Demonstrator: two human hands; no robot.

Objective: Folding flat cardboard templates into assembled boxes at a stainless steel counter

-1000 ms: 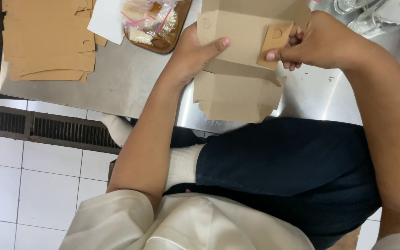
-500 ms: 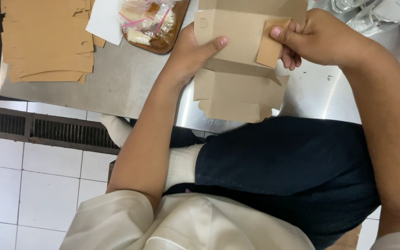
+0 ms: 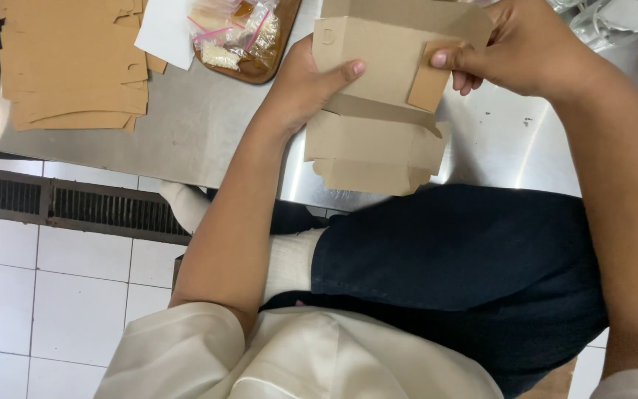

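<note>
A flat brown cardboard box blank [image 3: 378,125] is held over the edge of a steel table [image 3: 208,133]. My left hand [image 3: 308,77] grips its left side, thumb lying across the front panel. My right hand [image 3: 515,44] pinches a small side flap [image 3: 428,81] at the blank's upper right, folded inward over the panel. The blank's lower flaps hang past the table edge above my dark trousers.
A stack of flat brown cardboard blanks [image 3: 71,63] lies at the table's left. A wooden tray [image 3: 256,44] with small clear bags of contents sits beside a white sheet [image 3: 165,29]. Clear plastic items [image 3: 607,22] lie far right. White floor tiles and a drain grate [image 3: 75,207] are below.
My right hand has folded the small flap further inward over the panel and shifted slightly up. The left hand keeps its hold on the blank.
</note>
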